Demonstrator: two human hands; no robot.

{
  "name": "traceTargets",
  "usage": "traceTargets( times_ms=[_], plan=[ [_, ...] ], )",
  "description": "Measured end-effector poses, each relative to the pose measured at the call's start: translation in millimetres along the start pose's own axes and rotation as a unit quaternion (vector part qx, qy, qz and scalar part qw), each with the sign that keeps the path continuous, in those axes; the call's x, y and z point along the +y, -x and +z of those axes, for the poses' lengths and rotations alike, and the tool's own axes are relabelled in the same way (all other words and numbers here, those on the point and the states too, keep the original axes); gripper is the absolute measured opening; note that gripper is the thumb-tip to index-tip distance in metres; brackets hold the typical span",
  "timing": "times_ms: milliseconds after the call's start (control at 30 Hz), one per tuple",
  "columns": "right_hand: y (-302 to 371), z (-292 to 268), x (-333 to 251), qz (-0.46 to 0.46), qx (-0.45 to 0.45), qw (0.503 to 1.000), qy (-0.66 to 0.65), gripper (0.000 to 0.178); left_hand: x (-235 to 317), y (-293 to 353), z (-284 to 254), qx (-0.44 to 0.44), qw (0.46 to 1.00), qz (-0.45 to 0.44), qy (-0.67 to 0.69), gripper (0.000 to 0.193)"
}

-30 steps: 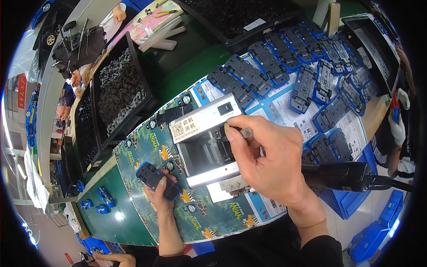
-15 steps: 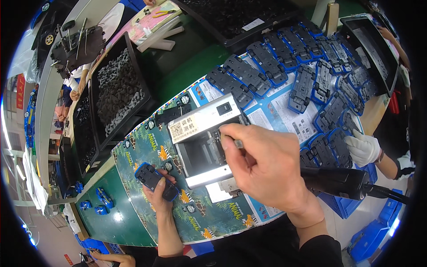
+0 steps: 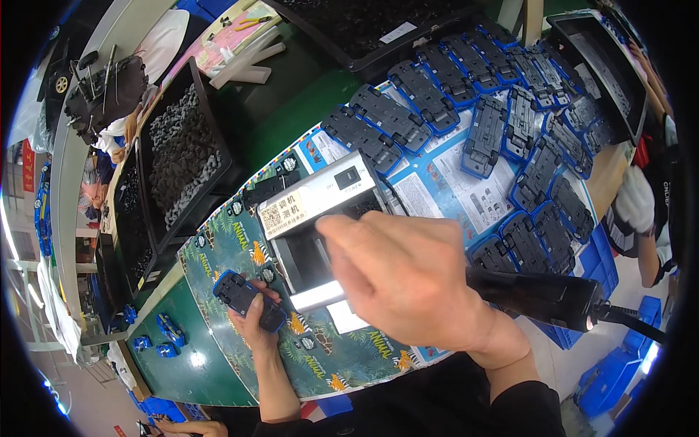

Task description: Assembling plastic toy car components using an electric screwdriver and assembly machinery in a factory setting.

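A head fisheye looks down at near hands (image 3: 415, 288).

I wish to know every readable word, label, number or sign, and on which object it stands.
Print described, not copied:
Cream sticker on silver device: square code, dark characters.
Rocker switch: small lettering around it.
Green sheet: repeated yellow lettering.
Blue-and-white sheet: fine print too small to read.
White label, black bin: too small.
Red sign, far left: light characters, blurred.
Dark shirt, right edge: sideways letters.
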State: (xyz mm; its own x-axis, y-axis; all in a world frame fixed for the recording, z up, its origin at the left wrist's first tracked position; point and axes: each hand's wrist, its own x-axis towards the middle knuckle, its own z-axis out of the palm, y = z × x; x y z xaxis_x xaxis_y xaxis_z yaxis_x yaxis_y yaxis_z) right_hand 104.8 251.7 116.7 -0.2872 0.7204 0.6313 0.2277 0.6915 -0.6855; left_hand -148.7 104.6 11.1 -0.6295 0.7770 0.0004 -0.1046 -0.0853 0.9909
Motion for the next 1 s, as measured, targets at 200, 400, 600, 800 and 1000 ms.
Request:
traceTargets(
  times_ms=[200,400,600,800,1000],
  plan=[
    [-10.7,2.2,-10.0,-0.001,-0.080,0.997,0.011,0.027,-1.6,-1.2,-2.2,-0.011,1.000,0.005,-0.003,0.055],
    [-1.2,7.9,-3.9,0.018,-0.049,0.998,-0.028,0.022,0.6,0.5,-0.8,-0.012,1.000,0.004,-0.005,0.054],
    [-1.4,-1.8,-8.4,0.021,-0.059,0.997,0.042,0.013,0.6,0.9,1.9,-0.006,1.000,-0.001,-0.002,0.055],
    [-6.8,-13.7,-7.6,0.010,-0.142,0.989,0.035,0.012,2.6,-0.2,1.9,-0.003,1.000,0.000,-0.003,0.056],
    [-8.5,-15.2,-12.8,0.010,-0.190,0.980,0.050,0.019,0.4,-0.9,-0.6,-0.007,1.000,-0.004,-0.009,0.056]
  ],
)
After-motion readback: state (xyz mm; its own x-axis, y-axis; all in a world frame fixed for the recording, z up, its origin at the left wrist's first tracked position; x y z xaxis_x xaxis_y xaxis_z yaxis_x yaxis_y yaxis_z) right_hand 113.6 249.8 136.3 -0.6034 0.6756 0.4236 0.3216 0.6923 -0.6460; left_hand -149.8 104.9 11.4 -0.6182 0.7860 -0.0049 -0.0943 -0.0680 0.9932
